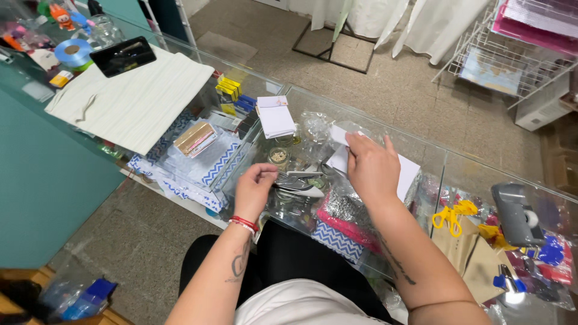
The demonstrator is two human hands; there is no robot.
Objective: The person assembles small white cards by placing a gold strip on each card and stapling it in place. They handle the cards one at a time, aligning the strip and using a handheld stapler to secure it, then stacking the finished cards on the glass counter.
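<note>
The person stood at a glass worktop [421, 153] with both hands over its middle. The right hand [372, 168] lay palm down, fingers spread and flat, pressing on a sheet of white paper [408, 171] that rested on the glass; a folded corner of it stuck out just past the fingertips. The left hand [255, 188] was curled, thumb and fingers pinched together at the edge of a shiny, silvery piece [298, 183] lying between the two hands — it seemed to be foil or clear film, though glare made that hard to tell. A red and white bracelet [244, 224] circled the left wrist. Beyond the hands sat a small white notepad [276, 117], and under the glass nearby a little round jar [278, 157] showed among clear bags. To the left a pale striped cloth [135, 102] covered part of the worktop, with a dark phone [123, 56] on its far corner and a roll of blue tape [73, 53] just beside that. On the right — well apart from the hands — lay yellow scissors [453, 216] on brown paper bags [469, 256], and a grey tape dispenser [518, 213] near them.
</note>
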